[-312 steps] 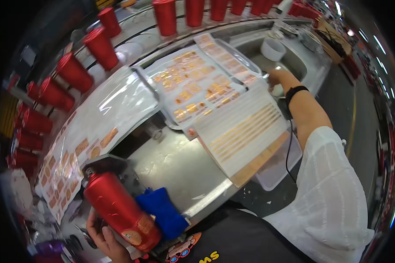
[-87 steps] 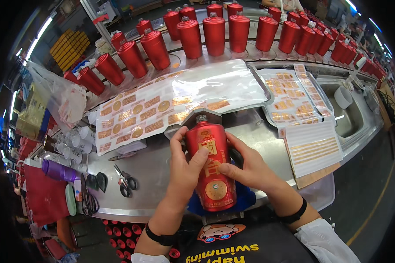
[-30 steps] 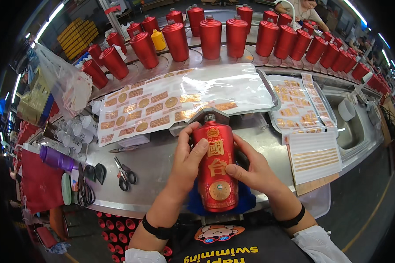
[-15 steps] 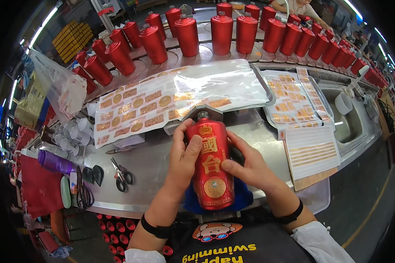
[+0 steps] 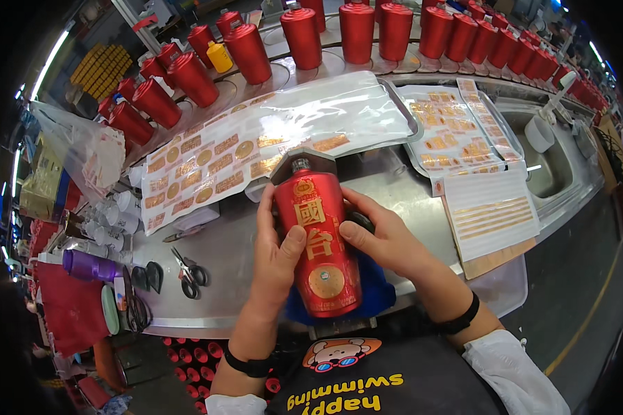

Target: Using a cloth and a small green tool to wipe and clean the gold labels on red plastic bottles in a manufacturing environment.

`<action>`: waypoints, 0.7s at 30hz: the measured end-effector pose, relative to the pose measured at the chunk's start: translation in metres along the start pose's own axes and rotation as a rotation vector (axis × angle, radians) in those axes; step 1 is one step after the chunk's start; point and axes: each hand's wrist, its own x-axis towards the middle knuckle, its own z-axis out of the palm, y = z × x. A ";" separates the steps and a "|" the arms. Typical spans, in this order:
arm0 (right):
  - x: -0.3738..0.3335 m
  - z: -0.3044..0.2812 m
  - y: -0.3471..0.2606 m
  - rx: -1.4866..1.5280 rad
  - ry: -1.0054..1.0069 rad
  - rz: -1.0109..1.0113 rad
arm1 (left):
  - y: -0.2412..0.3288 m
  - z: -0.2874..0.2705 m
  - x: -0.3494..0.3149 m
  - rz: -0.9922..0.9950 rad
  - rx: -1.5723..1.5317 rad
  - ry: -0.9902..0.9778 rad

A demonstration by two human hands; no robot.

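Observation:
My left hand (image 5: 271, 259) is closed around the left side of a red bottle (image 5: 325, 263), its thumb lying on the front. On the opposite side my right hand (image 5: 384, 238) grips the bottle, thumb pressed against the front edge. The bottle leans back with its neck away from me, near a dark angled support (image 5: 282, 169). Gold characters, an emblem at the shoulder and a round gold medallion low down decorate it. A blue cloth (image 5: 377, 287) lies beneath its lower part. Behind the right fingers a dark rounded object is partly hidden.
Beyond the bottle lies a sheet of gold decals (image 5: 221, 162); a smaller decal tray (image 5: 439, 131) and a sink (image 5: 557, 162) are to the right. Scissors (image 5: 189, 274) and a purple bottle (image 5: 86, 265) lie left. Red bottles (image 5: 304, 41) line the far conveyor.
The view has shifted a little. Both hands keep hold of the red bottle, which is more upright in the picture. A small yellow bottle now shows among the red ones at the far left.

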 end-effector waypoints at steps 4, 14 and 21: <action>0.000 0.000 -0.006 0.126 -0.008 0.095 | 0.000 0.002 -0.008 0.006 -0.004 -0.007; 0.000 0.000 0.000 -0.041 -0.002 -0.009 | -0.006 -0.007 -0.025 0.380 0.507 0.066; -0.005 -0.005 0.000 -0.099 -0.009 -0.023 | 0.036 -0.001 -0.029 0.700 1.237 -0.311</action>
